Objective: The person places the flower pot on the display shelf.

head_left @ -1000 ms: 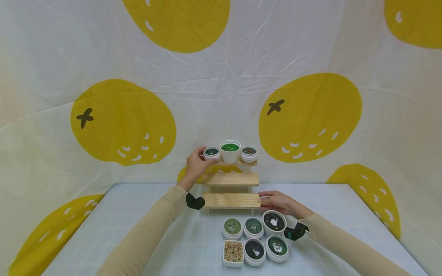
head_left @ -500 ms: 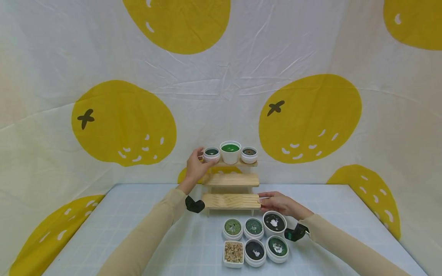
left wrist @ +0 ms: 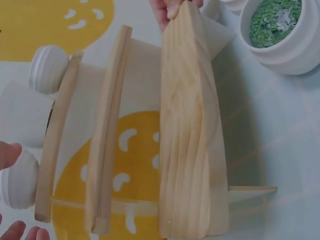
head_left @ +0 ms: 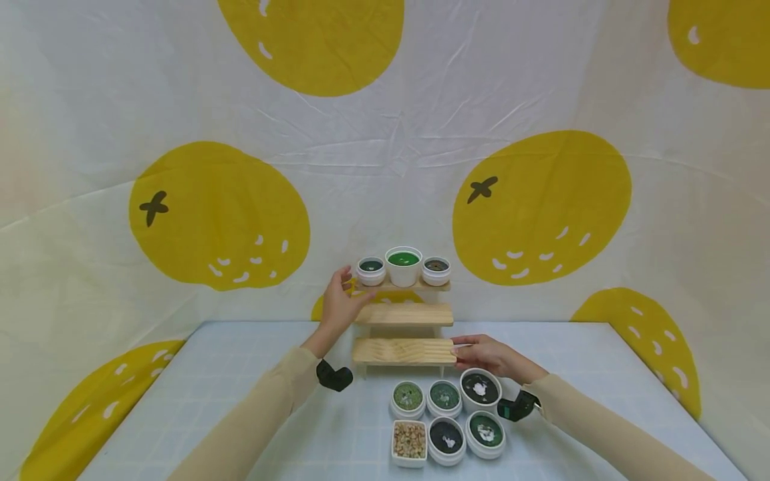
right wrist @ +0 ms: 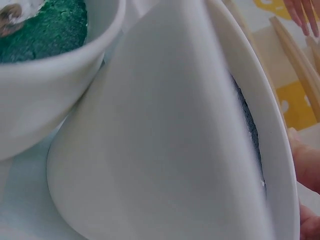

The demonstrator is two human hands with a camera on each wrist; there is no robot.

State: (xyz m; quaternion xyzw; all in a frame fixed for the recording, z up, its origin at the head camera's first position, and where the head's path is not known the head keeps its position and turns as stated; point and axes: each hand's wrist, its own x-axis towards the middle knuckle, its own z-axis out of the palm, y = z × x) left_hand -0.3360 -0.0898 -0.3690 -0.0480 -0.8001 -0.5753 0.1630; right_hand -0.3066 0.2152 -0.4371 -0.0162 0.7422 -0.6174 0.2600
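Note:
A three-tier wooden stand (head_left: 403, 351) stands at the back of the table. On its top board sit a small white pot (head_left: 371, 276) with dark green contents at left, a taller white cup (head_left: 404, 274) with bright green contents in the middle, and another small white pot (head_left: 436, 276) with brownish contents at right. My left hand (head_left: 341, 304) is beside the left pot, fingers spread and apart from it; the left wrist view shows the gap to that pot (left wrist: 22, 180). My right hand (head_left: 488, 355) pinches the right end of the lowest board (left wrist: 185, 125).
In front of the stand are several round white pots with green or dark contents, including a larger dark one (head_left: 480, 387) close under my right hand. A square white dish (head_left: 410, 444) of tan bits stands at front left of them. A patterned cloth (head_left: 385, 167) hangs behind.
My left hand has let go of the left pot and drawn slightly down and left. The pot stays on the top board. My right hand keeps its hold on the stand.

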